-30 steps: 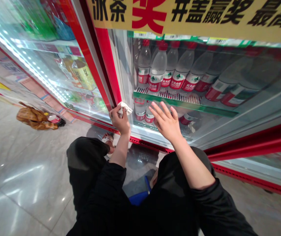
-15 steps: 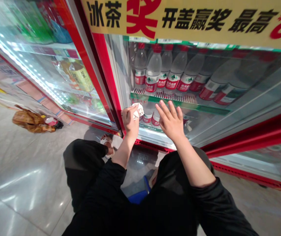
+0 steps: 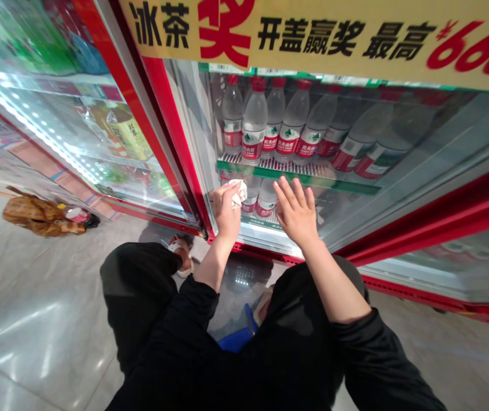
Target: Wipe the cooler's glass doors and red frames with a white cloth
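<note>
My left hand [image 3: 227, 214] is closed on a crumpled white tissue [image 3: 239, 193], held in front of the glass near the door's lower left. To its right, my right hand [image 3: 298, 214] is open, fingers spread and palm toward the glass; whether it touches the pane I cannot tell. Behind the glass door [image 3: 342, 222] of the fridge, several water bottles [image 3: 254, 123] with red caps and red labels stand on a shelf [image 3: 295, 174] with a green front strip. More bottles [image 3: 265, 200] show on the lower level, partly hidden by my hands.
A yellow banner [image 3: 312, 40] crosses the upper glass. Another lit drinks fridge [image 3: 111, 45] stands on the left. A brown bag [image 3: 34, 216] with a bottle [image 3: 77, 213] lies on the tiled floor. Something blue [image 3: 235, 341] is between my legs, below my knees.
The view has shifted a little, so the fridges and banner sit further left. The tissue looks more bunched in my left hand. My right hand stays open, almost in the same place.
</note>
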Demonstrator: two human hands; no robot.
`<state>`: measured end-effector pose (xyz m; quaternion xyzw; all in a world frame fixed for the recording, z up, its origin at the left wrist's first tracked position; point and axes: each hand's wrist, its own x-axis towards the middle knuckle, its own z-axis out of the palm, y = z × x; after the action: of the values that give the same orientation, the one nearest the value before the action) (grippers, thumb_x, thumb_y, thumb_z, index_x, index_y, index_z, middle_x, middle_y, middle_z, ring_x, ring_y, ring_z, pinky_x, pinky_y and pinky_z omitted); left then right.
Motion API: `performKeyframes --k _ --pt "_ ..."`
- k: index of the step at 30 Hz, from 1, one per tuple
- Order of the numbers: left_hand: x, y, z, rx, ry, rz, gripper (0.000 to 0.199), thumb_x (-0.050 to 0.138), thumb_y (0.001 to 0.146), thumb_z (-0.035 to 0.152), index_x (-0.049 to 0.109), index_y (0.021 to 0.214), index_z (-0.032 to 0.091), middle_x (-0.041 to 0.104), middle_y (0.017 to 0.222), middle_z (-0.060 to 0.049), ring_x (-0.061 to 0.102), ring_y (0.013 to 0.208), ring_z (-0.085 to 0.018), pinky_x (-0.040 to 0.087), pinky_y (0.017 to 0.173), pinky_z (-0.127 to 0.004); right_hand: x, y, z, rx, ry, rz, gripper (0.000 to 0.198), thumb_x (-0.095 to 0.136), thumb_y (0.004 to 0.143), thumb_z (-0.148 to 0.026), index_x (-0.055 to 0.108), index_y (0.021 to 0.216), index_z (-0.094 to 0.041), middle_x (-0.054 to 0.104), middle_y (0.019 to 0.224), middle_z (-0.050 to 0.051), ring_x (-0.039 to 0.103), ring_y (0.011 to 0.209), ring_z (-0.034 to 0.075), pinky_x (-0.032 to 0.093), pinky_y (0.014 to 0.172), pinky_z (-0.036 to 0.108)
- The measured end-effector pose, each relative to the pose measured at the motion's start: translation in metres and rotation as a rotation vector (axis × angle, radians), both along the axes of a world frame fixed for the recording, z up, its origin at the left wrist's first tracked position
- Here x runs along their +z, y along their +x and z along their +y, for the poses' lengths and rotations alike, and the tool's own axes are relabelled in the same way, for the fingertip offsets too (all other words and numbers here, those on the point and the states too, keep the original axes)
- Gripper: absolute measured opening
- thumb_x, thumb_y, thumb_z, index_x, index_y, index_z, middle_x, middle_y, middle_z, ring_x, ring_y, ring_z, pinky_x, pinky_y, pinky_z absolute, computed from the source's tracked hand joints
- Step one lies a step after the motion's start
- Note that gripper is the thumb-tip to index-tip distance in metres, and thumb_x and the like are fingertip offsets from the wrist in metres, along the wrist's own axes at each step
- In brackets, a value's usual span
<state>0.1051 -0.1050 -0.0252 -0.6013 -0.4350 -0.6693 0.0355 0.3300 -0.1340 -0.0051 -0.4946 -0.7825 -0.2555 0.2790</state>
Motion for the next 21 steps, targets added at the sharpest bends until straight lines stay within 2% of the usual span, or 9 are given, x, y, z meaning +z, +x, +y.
performKeyframes --k 3,5,7,10,12,14,18,21 --pt "-0.017 -0.014 0.001 0.011 0.026 0.094 0.016 0.065 0.109 0.035 0.076 0.115 0.026 0.074 0.106 -0.007 0.073 0.112 -0.024 0.061 0.103 -0.045 -0.003 0.001 0.0 0.027 -0.04 -0.023 0.081 0.049 0.103 -0.016 0.023 0.179 -0.029 0.042 0.179 0.002 0.035 0.169 0.022 0.015 0.142 0.045" --pt "-0.021 -0.024 0.008 0.073 0.045 0.064 0.017 0.068 0.108 0.038 0.076 0.11 0.023 0.071 0.103 -0.007 0.071 0.107 -0.023 0.061 0.101 -0.044 -0.003 0.001 0.0 0.036 -0.077 -0.025 0.082 0.049 0.103 -0.016 0.022 0.179 -0.029 0.04 0.179 0.002 0.035 0.169 0.023 0.015 0.142 0.045" --pt "-0.016 -0.028 0.016 0.124 0.074 0.006 0.021 0.067 0.109 0.04 0.074 0.108 0.02 0.069 0.104 -0.008 0.069 0.107 -0.022 0.061 0.102 -0.045 -0.004 0.002 0.0 0.036 -0.101 -0.018 0.082 0.049 0.103 -0.016 0.02 0.179 -0.03 0.039 0.18 0.002 0.035 0.169 0.023 0.017 0.142 0.046" --pt "0.003 -0.016 0.018 0.153 0.092 -0.038 0.019 0.066 0.109 0.037 0.073 0.114 0.02 0.069 0.11 -0.009 0.068 0.112 -0.023 0.059 0.108 -0.049 -0.005 0.005 0.0 0.036 -0.104 -0.006 0.081 0.048 0.104 -0.016 0.02 0.179 -0.03 0.04 0.179 0.002 0.037 0.168 0.023 0.019 0.142 0.047" --pt "0.011 -0.003 0.013 0.116 0.08 -0.005 0.018 0.068 0.108 0.035 0.074 0.119 0.022 0.07 0.114 -0.01 0.069 0.115 -0.025 0.059 0.109 -0.05 -0.005 0.007 0.0 0.026 -0.097 0.006 0.08 0.047 0.104 -0.016 0.022 0.178 -0.031 0.041 0.179 0.002 0.038 0.168 0.024 0.02 0.142 0.047" --pt "0.009 0.006 0.005 0.033 0.062 0.074 0.018 0.065 0.109 0.033 0.075 0.122 0.025 0.072 0.116 -0.009 0.07 0.118 -0.026 0.06 0.108 -0.049 -0.006 0.01 -0.001 0.005 -0.082 0.019 0.078 0.047 0.105 -0.017 0.024 0.178 -0.03 0.042 0.179 0.003 0.038 0.168 0.024 0.019 0.142 0.048" --pt "-0.016 -0.003 -0.002 -0.138 0.007 0.223 0.023 0.057 0.111 0.032 0.078 0.118 0.028 0.074 0.108 -0.009 0.072 0.114 -0.025 0.063 0.103 -0.046 -0.007 0.016 -0.002 -0.033 -0.042 0.031 0.074 0.045 0.106 -0.019 0.028 0.177 -0.029 0.043 0.178 0.004 0.038 0.168 0.023 0.019 0.142 0.048" --pt "-0.025 -0.02 0.002 -0.108 -0.036 0.194 0.018 0.063 0.107 0.034 0.079 0.111 0.027 0.074 0.102 -0.009 0.072 0.11 -0.025 0.064 0.101 -0.046 -0.008 0.018 -0.004 -0.05 -0.052 0.043 0.071 0.045 0.107 -0.021 0.031 0.177 -0.03 0.044 0.177 0.004 0.037 0.169 0.023 0.019 0.142 0.049"
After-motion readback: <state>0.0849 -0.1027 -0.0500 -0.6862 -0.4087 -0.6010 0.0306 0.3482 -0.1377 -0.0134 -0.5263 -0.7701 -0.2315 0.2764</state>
